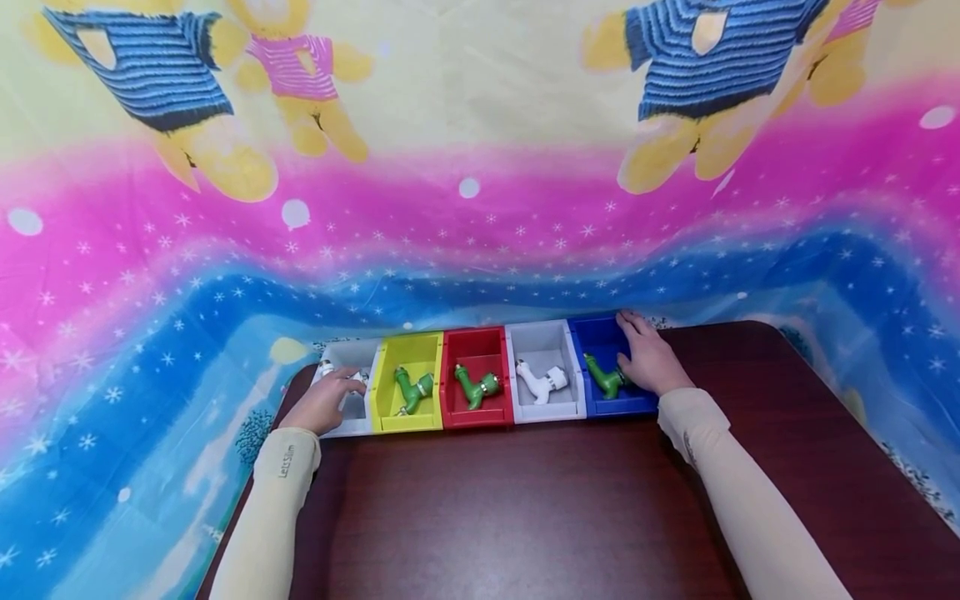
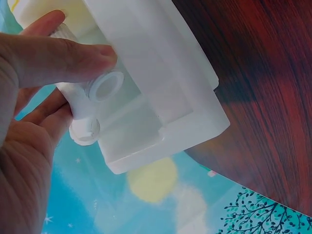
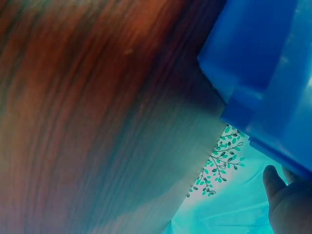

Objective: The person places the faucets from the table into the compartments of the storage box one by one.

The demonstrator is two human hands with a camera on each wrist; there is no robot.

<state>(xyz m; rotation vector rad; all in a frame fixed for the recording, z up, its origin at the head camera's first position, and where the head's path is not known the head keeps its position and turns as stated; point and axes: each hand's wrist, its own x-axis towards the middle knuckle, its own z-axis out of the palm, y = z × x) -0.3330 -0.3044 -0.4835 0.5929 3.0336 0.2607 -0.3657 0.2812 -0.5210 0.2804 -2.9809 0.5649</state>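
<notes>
My left hand is over the white bin at the left end of a row. It pinches a white tap between thumb and fingers above the bin's wall. At the other end, my right hand holds the far right corner of the blue bin, its thumb inside near a green tap. In the right wrist view, fingertips show past the blue bin's edge; most of that hand is out of frame.
Between the end bins stand a yellow bin with a green tap, a red bin with a green tap and a white bin with a white tap. They line the far edge of the brown table, before a printed cloth.
</notes>
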